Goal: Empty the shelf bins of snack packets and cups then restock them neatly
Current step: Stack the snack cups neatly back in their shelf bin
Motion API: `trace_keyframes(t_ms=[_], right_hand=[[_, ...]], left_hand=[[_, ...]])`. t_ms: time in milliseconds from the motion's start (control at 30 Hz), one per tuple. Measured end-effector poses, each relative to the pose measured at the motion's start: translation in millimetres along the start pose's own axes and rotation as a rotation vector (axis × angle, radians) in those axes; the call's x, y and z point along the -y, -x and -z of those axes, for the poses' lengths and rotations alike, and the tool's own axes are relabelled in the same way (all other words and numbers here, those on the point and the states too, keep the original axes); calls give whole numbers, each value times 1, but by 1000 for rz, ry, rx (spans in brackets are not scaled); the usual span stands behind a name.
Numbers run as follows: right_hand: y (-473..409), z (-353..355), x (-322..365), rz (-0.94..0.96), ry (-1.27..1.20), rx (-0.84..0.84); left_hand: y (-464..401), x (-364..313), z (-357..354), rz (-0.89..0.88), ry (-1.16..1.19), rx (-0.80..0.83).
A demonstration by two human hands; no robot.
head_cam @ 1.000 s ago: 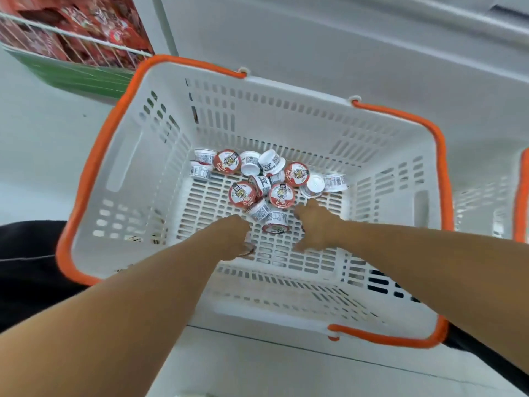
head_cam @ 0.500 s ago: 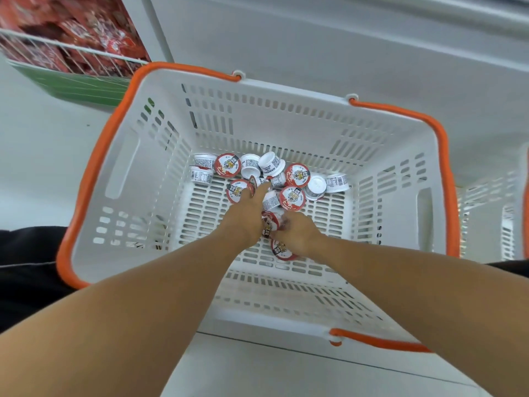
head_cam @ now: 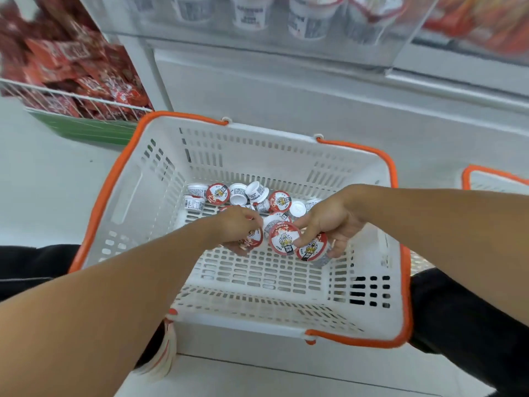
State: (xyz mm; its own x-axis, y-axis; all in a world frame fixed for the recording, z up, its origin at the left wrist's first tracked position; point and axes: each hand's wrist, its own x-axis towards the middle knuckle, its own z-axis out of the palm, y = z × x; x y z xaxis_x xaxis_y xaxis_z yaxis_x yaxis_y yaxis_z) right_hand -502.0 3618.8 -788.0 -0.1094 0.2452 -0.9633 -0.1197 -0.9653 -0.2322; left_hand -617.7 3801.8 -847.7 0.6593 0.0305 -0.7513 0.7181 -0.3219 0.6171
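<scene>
— From the head view, what have the hands got?

— Both are down inside the white basket (head_cam: 128, 196), the one with the orange rim. The right hand (head_cam: 332, 222) has its fingers curled round two red-lidded cups (head_cam: 297, 243), lids tipped towards us, held above the basket floor.

— And the left?

— The left hand (head_cam: 237, 227) is closed round another cup (head_cam: 253, 239); only a slice of its red lid shows under the fingers. That grip sits just beside the right hand's pair.

— Where's the rest of the stock?

— A loose heap of cups (head_cam: 237, 194) lies against the basket's far wall, some lid-up, some on their sides. Above, more cups (head_cam: 249, 12) stand in a clear shelf bin (head_cam: 257, 50). At the upper left, red snack packets (head_cam: 77, 73) fill a wire bin (head_cam: 86, 103). A second basket (head_cam: 492, 179) peeks in on the right.
</scene>
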Motion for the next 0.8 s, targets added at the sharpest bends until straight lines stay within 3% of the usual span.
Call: trace_keyframes(t_ms=[167, 333, 467, 600, 800], right_hand=[[124, -20, 50, 187, 193, -124], [231, -60, 50, 616, 147, -310], [266, -80, 48, 898, 121, -476], [271, -86, 62, 1032, -17, -546], [272, -80, 62, 1087, -106, -542]], left_hand=[[91, -77, 58, -138, -48, 57], [198, -134, 92, -360, -21, -113], [252, -152, 89, -494, 74, -230], [266, -168, 91, -560, 228, -255], [267, -192, 89, -512, 409, -26]])
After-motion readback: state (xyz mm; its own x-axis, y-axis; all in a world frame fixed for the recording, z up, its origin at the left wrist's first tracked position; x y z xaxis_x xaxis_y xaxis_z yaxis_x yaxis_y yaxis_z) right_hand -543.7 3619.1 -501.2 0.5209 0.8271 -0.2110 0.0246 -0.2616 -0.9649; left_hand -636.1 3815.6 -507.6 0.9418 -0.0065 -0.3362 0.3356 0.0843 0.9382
